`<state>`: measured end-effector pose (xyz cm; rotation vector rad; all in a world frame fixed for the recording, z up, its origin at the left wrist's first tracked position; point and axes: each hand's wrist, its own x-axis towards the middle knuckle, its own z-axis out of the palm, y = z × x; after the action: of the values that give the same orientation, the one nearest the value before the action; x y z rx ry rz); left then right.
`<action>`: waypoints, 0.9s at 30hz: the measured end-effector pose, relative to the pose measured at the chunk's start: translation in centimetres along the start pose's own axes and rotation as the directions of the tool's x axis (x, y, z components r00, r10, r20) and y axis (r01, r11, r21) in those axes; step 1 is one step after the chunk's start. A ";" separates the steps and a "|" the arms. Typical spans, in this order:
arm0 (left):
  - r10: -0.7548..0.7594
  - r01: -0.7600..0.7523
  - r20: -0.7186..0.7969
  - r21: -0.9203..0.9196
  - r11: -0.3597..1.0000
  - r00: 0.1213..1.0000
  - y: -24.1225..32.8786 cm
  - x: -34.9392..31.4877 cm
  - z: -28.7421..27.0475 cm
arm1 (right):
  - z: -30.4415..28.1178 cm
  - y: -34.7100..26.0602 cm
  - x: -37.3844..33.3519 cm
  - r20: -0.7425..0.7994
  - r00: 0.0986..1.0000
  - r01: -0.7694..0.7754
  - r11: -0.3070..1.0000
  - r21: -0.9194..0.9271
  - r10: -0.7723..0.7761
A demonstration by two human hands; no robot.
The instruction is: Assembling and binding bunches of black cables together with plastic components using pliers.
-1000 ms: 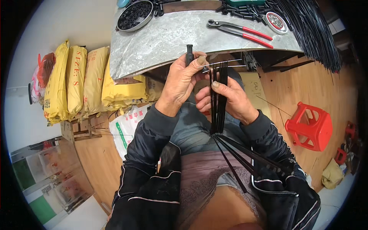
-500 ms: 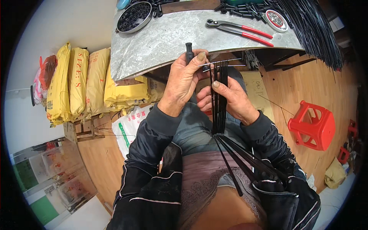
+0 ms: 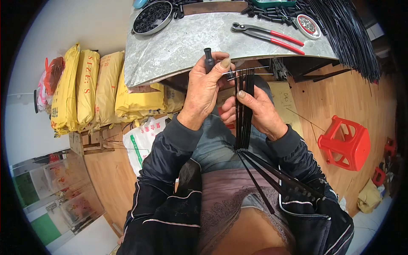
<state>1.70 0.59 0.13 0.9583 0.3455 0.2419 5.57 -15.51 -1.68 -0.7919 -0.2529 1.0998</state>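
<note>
My left hand [image 3: 201, 94] is closed around a black plastic umbrella runner [image 3: 208, 60], whose narrow flared end sticks up above the fingers. Beside its thumb, two thin silvery wires [image 3: 262, 74] run crosswise to the right, by the upper tips of the ribs. A bundle of slim black umbrella ribs [image 3: 243, 131] hangs upright in my right hand [image 3: 260, 111], the thumb pressed across its front. Lower down the ribs bend at a joint and fan out over my lap toward the right sleeve. The left fingertips are hidden behind the thumb.
On the grey table [image 3: 187, 44] lie red-handled pliers [image 3: 270, 37], a round tray of black rings [image 3: 153, 18], a small dish of metal bits [image 3: 308, 26] and many black rods [image 3: 344, 38]. A red stool [image 3: 345, 143] stands right; yellow sacks [image 3: 87, 91] line the left.
Both hands keep their hold and have barely shifted. The left hand and runner sit slightly differently against the rib tips; the view has moved a little.
</note>
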 end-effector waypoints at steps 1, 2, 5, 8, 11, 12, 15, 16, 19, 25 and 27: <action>0.001 -0.001 -0.001 0.000 1.000 1.000 0.0 0.0 0.0 | 0.0 0.0 0.0 0.003 1.000 0.001 1.000 0.004 -0.001; 0.003 -0.003 -0.013 0.010 1.000 1.000 0.0 0.0 0.1 | 0.1 0.0 0.0 0.004 1.000 0.000 1.000 0.004 0.000; 0.012 -0.011 -0.023 0.030 1.000 1.000 0.0 0.0 0.1 | 0.1 0.0 0.0 0.005 1.000 0.005 1.000 0.007 -0.005; 0.036 -0.034 -0.033 0.046 0.998 0.999 -0.1 0.0 0.5 | -0.1 0.1 0.0 -0.003 1.000 -0.004 1.000 0.007 0.004; 0.068 -0.065 -0.043 0.071 0.995 0.997 -0.3 0.1 0.5 | -0.1 0.1 0.1 -0.005 1.000 -0.003 1.000 0.017 0.003; 0.083 -0.079 -0.042 0.089 0.993 0.996 -0.5 0.2 0.4 | -0.1 0.1 0.0 -0.006 1.000 -0.002 1.000 0.014 0.002; 0.119 -0.113 -0.044 0.117 0.987 0.992 -0.6 0.5 0.2 | -0.1 0.0 0.1 -0.011 1.000 -0.006 1.000 0.014 0.006; 0.118 -0.113 -0.044 0.117 0.987 0.992 -0.6 0.5 0.2 | -0.2 0.0 0.1 -0.014 1.000 -0.011 1.000 0.015 0.011; 0.107 -0.100 -0.055 0.117 0.988 0.993 -0.5 0.5 0.2 | 0.0 -0.1 0.1 -0.034 0.999 -0.004 1.000 0.015 0.005; 0.015 -0.014 -0.069 0.017 1.000 0.998 0.6 0.1 1.0 | 0.0 0.2 0.2 -0.104 0.995 0.003 0.996 -0.090 -0.012; -0.001 0.005 -0.106 0.037 0.999 0.994 0.7 0.1 1.0 | 0.0 0.4 0.2 -0.102 0.995 0.010 0.995 -0.104 -0.020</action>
<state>2.12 0.25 1.19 0.9837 0.4503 0.2852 5.39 -15.27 -1.96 -0.9353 -0.2298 1.0346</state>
